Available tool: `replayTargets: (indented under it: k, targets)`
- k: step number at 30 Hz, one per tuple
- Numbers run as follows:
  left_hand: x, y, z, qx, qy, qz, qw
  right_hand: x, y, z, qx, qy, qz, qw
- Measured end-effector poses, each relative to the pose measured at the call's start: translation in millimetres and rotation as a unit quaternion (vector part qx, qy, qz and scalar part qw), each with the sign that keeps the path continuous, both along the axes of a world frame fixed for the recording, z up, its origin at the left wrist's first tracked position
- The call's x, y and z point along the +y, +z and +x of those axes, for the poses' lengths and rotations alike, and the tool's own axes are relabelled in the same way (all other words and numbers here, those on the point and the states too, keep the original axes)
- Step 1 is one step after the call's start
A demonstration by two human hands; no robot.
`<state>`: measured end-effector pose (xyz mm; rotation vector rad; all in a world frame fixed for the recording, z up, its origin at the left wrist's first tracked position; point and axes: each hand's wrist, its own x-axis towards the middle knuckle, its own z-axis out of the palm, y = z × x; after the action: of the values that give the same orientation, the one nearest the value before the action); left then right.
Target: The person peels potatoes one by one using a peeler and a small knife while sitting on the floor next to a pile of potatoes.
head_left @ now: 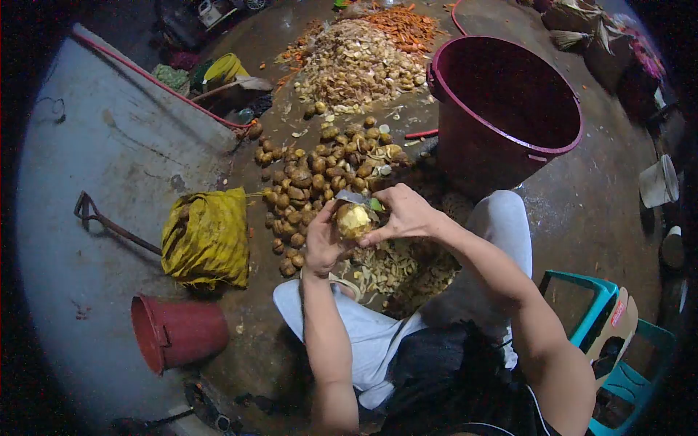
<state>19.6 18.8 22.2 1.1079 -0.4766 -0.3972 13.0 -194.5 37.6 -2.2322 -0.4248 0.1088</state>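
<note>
Cupping one partly peeled, rough-skinned potato (355, 222) at the centre of view, the left hand (322, 245) is curling around its side, while the right hand (404, 214), fingers bent, is gripping one green-handled tool (376, 205) beside it. Rounded brown potatoes (318, 182), too many to count, are lying at eleven o'clock; one purple plastic bucket (469, 142) is standing at two, one red bucket (190, 332) at eight.

The tub (467, 149) looks like smooth plastic (its rim (557, 149) glossy), the sack (207, 236) like crinkled plastic, the potatoes (318, 182) rough-skinned.
</note>
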Motion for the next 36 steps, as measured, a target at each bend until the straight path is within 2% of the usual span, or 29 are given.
replayTargets:
  k: [2, 4, 8, 11, 15, 17, 19, 21, 22, 25, 29, 32, 34, 36]
  targets:
    - [0.3, -4.1, 1.1, -0.014, 0.001, 0.014, 1.0, 0.2, -0.9, -2.1, -0.018, -0.001, -0.002, 1.0]
    - [-0.9, -6.6, 2.0, -0.034, 0.026, 0.012, 0.999, 2.0, 3.4, -4.8, -0.046, -0.018, -0.089, 0.995]
    - [-4.5, -9.2, -1.6, -0.024, 0.078, 0.047, 0.996, 11.8, -3.4, -12.1, -0.132, -0.056, -0.094, 0.985]
    - [-9.3, -14.4, -1.0, -0.037, 0.094, 0.001, 0.995, 8.7, -3.3, -6.2, -0.089, -0.027, -0.156, 0.983]
    - [-14.0, -15.6, 3.3, -0.034, 0.114, -0.014, 0.993, 8.5, 5.4, -9.9, -0.086, -0.021, -0.126, 0.988]
    - [-11.3, -14.0, 3.4, 0.017, 0.114, -0.083, 0.99, 8.2, 3.5, -7.3, -0.063, -0.074, 0.04, 0.995]
    - [-11.7, -9.4, -0.5, 0.023, 0.096, -0.103, 0.99, 4.0, 6.1, -3.8, -0.044, -0.078, 0.031, 0.995]
    - [-10.4, -12.1, -1.4, 0.025, 0.063, -0.082, 0.994, 0.5, 4.3, -3.3, -0.016, -0.047, -0.037, 0.998]
    - [-9.9, -12.3, -1.4, 0.035, 0.046, -0.073, 0.996, 4.1, 1.4, -3.6, -0.023, -0.061, 0.006, 0.998]
    - [-8.2, -13.5, 1.2, 0.021, 0.018, -0.064, 0.998, 3.6, 9.7, -6.8, -0.039, -0.064, -0.018, 0.997]
    - [-13.3, -6.1, -2.6, -0.005, 0.025, -0.03, 0.999, 3.5, 6.5, -5.7, -0.033, -0.047, -0.003, 0.998]
    - [-19.7, -8.5, -3.6, 0.004, 0.047, -0.079, 0.996, 5.9, 1.4, -6.4, -0.044, -0.054, -0.04, 0.997]
    - [-19.7, -15.2, -2.3, -0.01, 0.073, -0.075, 0.994, 9.2, -2.7, -7.5, -0.126, -0.08, -0.093, 0.984]
    - [-19.8, -20.7, -1.2, 0.008, 0.082, -0.096, 0.992, 13.7, -7.8, -10.5, -0.154, -0.089, -0.103, 0.979]
